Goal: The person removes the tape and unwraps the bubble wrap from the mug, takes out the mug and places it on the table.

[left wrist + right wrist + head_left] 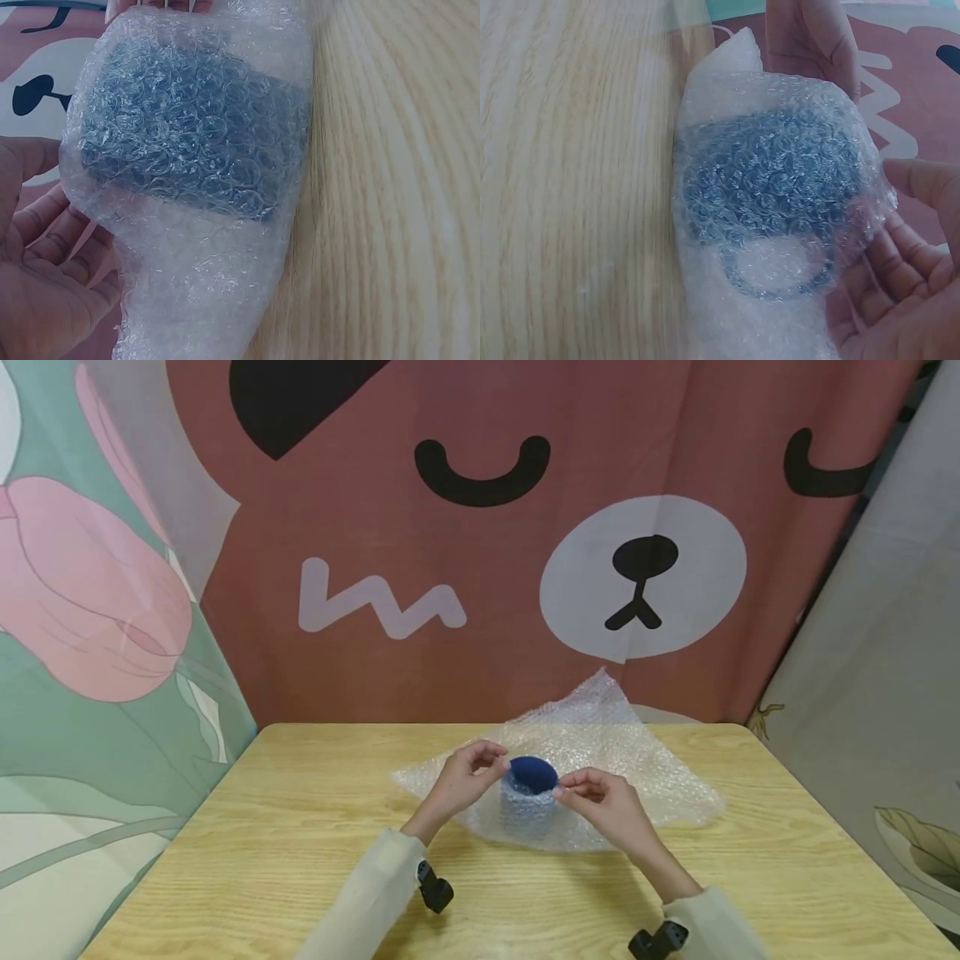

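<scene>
A blue mug (534, 771) stands upright on a sheet of bubble wrap (600, 731), its open mouth facing up. One part of the sheet is raised around the mug's near side, and the mug's looped handle (780, 290) shows through it in the right wrist view. At the left of the rim, my left hand (462, 781) pinches the bubble wrap between thumb and fingers. Across from it, my right hand (613, 810) pinches the wrap at the rim's right side. The mug's lower body is seen only through the bubbles.
The wooden table (315, 802) carries the sheet, which spreads behind and to both sides of the mug. One corner of the sheet stands up at the table's back edge, against a printed curtain (360, 685). Small black cameras (435, 889) sit on both wrists.
</scene>
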{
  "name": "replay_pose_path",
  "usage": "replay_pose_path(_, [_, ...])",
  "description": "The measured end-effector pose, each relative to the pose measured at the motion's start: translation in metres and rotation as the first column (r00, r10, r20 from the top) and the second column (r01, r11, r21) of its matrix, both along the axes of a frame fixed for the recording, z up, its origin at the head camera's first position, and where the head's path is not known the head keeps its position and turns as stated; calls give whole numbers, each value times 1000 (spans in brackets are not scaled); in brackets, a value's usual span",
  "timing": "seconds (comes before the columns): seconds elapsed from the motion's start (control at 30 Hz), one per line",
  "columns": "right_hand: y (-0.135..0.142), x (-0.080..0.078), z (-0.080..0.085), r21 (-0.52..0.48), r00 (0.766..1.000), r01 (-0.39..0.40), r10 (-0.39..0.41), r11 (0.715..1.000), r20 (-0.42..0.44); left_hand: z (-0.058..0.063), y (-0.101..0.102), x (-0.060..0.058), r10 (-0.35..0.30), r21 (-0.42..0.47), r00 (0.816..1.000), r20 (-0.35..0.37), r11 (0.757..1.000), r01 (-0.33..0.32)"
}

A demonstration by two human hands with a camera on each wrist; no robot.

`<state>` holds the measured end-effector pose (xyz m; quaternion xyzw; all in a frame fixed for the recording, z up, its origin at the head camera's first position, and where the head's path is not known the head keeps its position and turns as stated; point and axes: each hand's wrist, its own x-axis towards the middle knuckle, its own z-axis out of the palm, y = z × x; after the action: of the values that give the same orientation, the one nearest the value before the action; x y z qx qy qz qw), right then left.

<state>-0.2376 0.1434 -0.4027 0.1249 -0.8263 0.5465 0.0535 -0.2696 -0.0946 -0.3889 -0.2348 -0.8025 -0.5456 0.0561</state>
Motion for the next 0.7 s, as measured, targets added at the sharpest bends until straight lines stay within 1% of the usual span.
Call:
replay_pose_path(0.07, [-1,0,-1,-29,1000,-10,10,1000,0,-3,-1,-2,6,-2,1000,-5,1000,-6])
replay_pose_path(0.2, [-1,-2,-3,-62,999,-44,44,997,-4,-16,-3,-13,27,-7,1000,-9,1000,-27])
replay_pose_path(0.27, [-1,-3,-4,-67,998,-66,65,996,-10,-19,-4,-16,38,-10,999,2,999,-37])
replay_pose_path(0.47, [1,-6,-5,-69,991,-129,126,989,-46,-20,-6,-18,46,-9,998,45,999,-45])
replay_pose_path(0.57, [2,-7,-6,-71,987,-149,145,986,-63,-18,-6,-17,45,-8,998,49,999,-44])
replay_pose_path(0.7, [3,-6,-6,-84,986,-162,157,983,-63,-18,-6,-17,42,-18,998,51,999,-42])
